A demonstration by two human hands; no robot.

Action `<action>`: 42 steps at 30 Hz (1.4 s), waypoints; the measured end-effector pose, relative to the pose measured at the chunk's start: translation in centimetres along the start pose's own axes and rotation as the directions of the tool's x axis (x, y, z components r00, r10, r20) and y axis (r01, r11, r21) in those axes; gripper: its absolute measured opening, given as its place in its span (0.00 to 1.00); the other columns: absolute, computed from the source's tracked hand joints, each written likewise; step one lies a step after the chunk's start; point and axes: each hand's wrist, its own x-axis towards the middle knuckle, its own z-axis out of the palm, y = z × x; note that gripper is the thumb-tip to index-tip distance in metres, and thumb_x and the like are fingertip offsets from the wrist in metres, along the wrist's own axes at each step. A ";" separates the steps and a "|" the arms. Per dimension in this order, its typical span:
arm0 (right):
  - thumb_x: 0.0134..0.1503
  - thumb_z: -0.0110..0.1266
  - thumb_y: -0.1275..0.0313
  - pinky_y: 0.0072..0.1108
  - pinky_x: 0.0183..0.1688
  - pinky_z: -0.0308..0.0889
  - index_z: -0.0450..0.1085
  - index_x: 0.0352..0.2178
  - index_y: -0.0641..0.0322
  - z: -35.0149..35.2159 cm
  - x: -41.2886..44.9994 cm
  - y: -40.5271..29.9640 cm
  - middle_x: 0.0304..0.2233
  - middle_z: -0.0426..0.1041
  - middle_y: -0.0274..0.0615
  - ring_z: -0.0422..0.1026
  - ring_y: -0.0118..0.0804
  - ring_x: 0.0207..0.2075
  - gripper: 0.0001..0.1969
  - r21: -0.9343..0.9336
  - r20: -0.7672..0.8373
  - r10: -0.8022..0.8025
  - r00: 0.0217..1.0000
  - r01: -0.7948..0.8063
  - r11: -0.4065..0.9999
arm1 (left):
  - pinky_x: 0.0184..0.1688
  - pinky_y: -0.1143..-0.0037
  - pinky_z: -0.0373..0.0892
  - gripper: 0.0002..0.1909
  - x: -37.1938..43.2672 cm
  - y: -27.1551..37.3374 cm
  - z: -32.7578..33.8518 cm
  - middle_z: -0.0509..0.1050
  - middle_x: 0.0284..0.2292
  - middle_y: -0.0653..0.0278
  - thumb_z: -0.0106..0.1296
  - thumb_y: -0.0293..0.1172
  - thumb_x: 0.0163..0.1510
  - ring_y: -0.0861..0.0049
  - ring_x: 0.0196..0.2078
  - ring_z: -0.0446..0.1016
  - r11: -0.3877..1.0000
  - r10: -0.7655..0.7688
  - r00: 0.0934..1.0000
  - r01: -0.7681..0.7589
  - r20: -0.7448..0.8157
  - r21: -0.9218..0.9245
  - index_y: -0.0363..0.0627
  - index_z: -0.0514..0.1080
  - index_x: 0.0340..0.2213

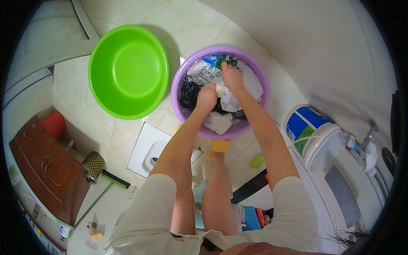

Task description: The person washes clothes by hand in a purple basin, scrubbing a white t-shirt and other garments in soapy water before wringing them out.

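Both my hands are inside a purple plastic basin (265, 77) of water and wet, crumpled plastic bags and cloth-like pieces. My left hand (207, 96) is curled above the black plastic (188, 92), its fingers gripping a pale crumpled piece (220, 90). Farther back, my right hand (232, 77) has its fingers closed at a green plastic piece (232, 60); its fingertips are partly hidden. A blue-and-white piece (211, 60) lies beside the green one. White material (250, 81) fills the right side.
A green basin (134, 71) stands to the left. Below it is a squat toilet (145, 149). A white bucket (309, 134) rests at the right near a tap (369, 134). Left are a wooden cabinet (47, 165) and a floor squeegee (116, 179). A green soap-like block (257, 161) lies on the floor.
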 end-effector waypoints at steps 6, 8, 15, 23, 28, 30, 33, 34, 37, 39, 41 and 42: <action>0.43 0.45 0.77 0.35 0.31 0.64 0.67 0.26 0.65 3.1 0.8 1.8 0.29 0.70 0.52 0.69 0.50 0.28 0.07 0.144 0.187 0.255 0.949 -0.283 0.948 | 0.38 0.62 0.64 0.13 2.9 -0.6 0.8 0.68 0.33 0.45 0.44 0.29 0.42 0.52 0.37 0.67 0.991 -0.103 0.972 0.118 0.209 -0.060 0.34 0.64 0.32; 0.45 0.46 0.75 0.30 0.30 0.64 0.67 0.28 0.65 1.6 0.4 1.3 0.27 0.71 0.48 0.70 0.44 0.27 0.08 0.239 0.101 0.211 0.972 -0.230 0.943 | 0.40 0.64 0.64 0.13 3.5 -0.9 -0.9 0.69 0.32 0.43 0.42 0.28 0.43 0.52 0.36 0.68 0.990 -0.023 0.958 0.061 0.287 -0.124 0.33 0.67 0.31; 0.51 0.48 0.66 0.20 0.26 0.59 0.64 0.26 0.66 -9.7 -5.2 -5.8 0.16 0.61 0.34 0.58 0.23 0.22 0.11 0.953 0.166 0.054 0.985 -0.175 0.247 | 0.36 0.74 0.66 0.14 2.7 1.3 -5.4 0.71 0.29 0.53 0.40 0.32 0.50 0.66 0.30 0.70 -0.036 -0.498 0.828 0.280 0.260 -0.959 0.34 0.66 0.34; 0.51 0.46 0.63 0.32 0.26 0.64 0.62 0.23 0.66 -3.1 -1.9 -1.4 0.21 0.68 0.50 0.68 0.48 0.24 0.14 0.333 -0.197 0.313 0.929 -0.237 0.913 | 0.31 0.71 0.67 0.19 3.7 2.5 -4.6 0.71 0.28 0.54 0.40 0.44 0.53 0.66 0.29 0.70 -0.368 -0.640 0.676 0.148 0.366 -0.918 0.36 0.66 0.28; 0.52 0.44 0.63 0.34 0.26 0.64 0.63 0.27 0.65 1.1 -1.5 -2.4 0.19 0.69 0.45 0.68 0.47 0.21 0.13 0.222 -0.262 0.286 0.922 -0.231 0.947 | 0.33 0.64 0.65 0.18 2.9 -1.8 0.0 0.69 0.26 0.42 0.40 0.40 0.52 0.50 0.30 0.69 0.867 -0.458 0.876 0.403 -0.152 -0.292 0.33 0.65 0.29; 0.51 0.44 0.66 0.33 0.26 0.64 0.63 0.28 0.64 2.2 -1.2 -1.9 0.19 0.68 0.44 0.68 0.47 0.22 0.10 0.070 -0.045 0.270 0.962 -0.267 0.961 | 0.36 0.62 0.64 0.19 3.3 -1.7 0.6 0.70 0.27 0.44 0.39 0.40 0.52 0.51 0.31 0.69 0.856 -0.509 0.857 0.494 -0.081 -0.151 0.32 0.66 0.32; 0.50 0.44 0.69 0.32 0.27 0.65 0.62 0.29 0.63 6.2 -1.1 2.3 0.23 0.68 0.47 0.69 0.47 0.23 0.08 0.147 -0.173 0.303 0.937 -0.280 0.949 | 0.38 0.62 0.64 0.19 6.5 -1.0 1.0 0.70 0.30 0.43 0.40 0.39 0.51 0.52 0.34 0.69 0.850 -0.511 0.847 0.524 0.148 -0.061 0.33 0.67 0.35; 0.50 0.44 0.69 0.32 0.27 0.65 0.62 0.29 0.63 5.0 -1.0 0.6 0.23 0.68 0.47 0.69 0.47 0.23 0.08 0.158 -0.164 0.292 0.942 -0.267 0.951 | 0.38 0.62 0.64 0.19 6.1 -1.8 0.8 0.70 0.30 0.43 0.40 0.39 0.51 0.52 0.34 0.69 0.841 -0.528 0.837 0.539 0.142 -0.054 0.33 0.67 0.35; 0.49 0.46 0.70 0.36 0.25 0.63 0.62 0.26 0.63 -0.1 -1.8 -4.5 0.29 0.63 0.50 0.67 0.49 0.24 0.07 0.307 -0.315 0.281 0.906 -0.183 0.934 | 0.43 0.72 0.62 0.15 5.7 -3.0 -0.4 0.70 0.33 0.51 0.41 0.34 0.50 0.64 0.37 0.68 0.427 -0.555 0.832 0.314 0.029 -0.848 0.37 0.67 0.37; 0.47 0.51 0.66 0.32 0.23 0.63 0.61 0.26 0.62 -2.5 -5.0 -8.3 0.29 0.59 0.47 0.66 0.48 0.24 0.11 0.297 -0.349 0.182 0.919 -0.076 0.952 | 0.43 0.75 0.61 0.13 4.8 -4.2 -0.3 0.68 0.34 0.58 0.41 0.32 0.50 0.69 0.38 0.66 0.106 -0.653 0.736 0.324 0.180 -0.940 0.39 0.66 0.37; 0.46 0.52 0.65 0.31 0.22 0.63 0.62 0.25 0.61 -4.1 -8.2 -10.4 0.27 0.60 0.43 0.66 0.46 0.23 0.11 0.412 -0.296 0.022 0.955 0.106 0.905 | 0.43 0.75 0.61 0.12 3.3 -4.0 -1.1 0.68 0.34 0.60 0.39 0.32 0.52 0.68 0.38 0.65 0.602 -0.243 0.957 0.277 0.158 -0.749 0.42 0.65 0.38; 0.45 0.51 0.66 0.28 0.21 0.64 0.62 0.25 0.59 -4.4 -8.7 -9.8 0.26 0.60 0.40 0.66 0.41 0.24 0.09 0.381 -0.324 -0.011 0.946 0.141 0.914 | 0.41 0.76 0.63 0.14 2.0 -1.8 -1.6 0.68 0.32 0.61 0.38 0.36 0.54 0.70 0.36 0.66 0.887 -0.065 0.998 0.053 -0.011 -0.459 0.41 0.65 0.38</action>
